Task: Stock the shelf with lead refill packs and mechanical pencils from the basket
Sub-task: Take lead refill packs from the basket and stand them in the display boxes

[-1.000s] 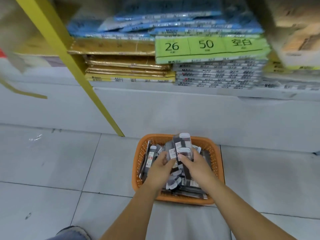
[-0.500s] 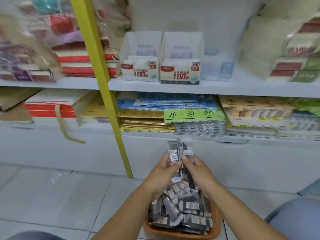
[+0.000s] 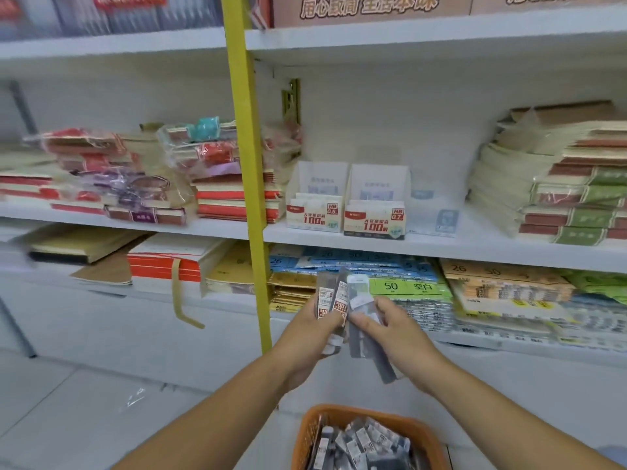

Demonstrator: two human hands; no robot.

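My left hand (image 3: 310, 329) grips a small bunch of grey lead refill packs (image 3: 331, 298) with white and red labels, held upright in front of the lower shelf. My right hand (image 3: 390, 329) holds more grey packs (image 3: 364, 337), which hang down past its fingers. The two hands touch at the packs. Below them, at the bottom edge, stands the orange basket (image 3: 307, 435), full of several more grey packs. On the middle shelf (image 3: 441, 247) stand two white display boxes, marked HB 0.5 (image 3: 315, 212) and HB 0.7 (image 3: 375, 218).
A yellow upright post (image 3: 249, 184) runs down just left of my hands. Stacks of notebooks (image 3: 559, 184) and wrapped paper goods (image 3: 135, 178) flank the display boxes. Paper packs with green labels (image 3: 407, 286) fill the lower shelf. The floor is white tile.
Both hands have lifted the packs out of the basket and risen toward the shelves. My view has tilted upward, so the basket has dropped to the bottom edge.
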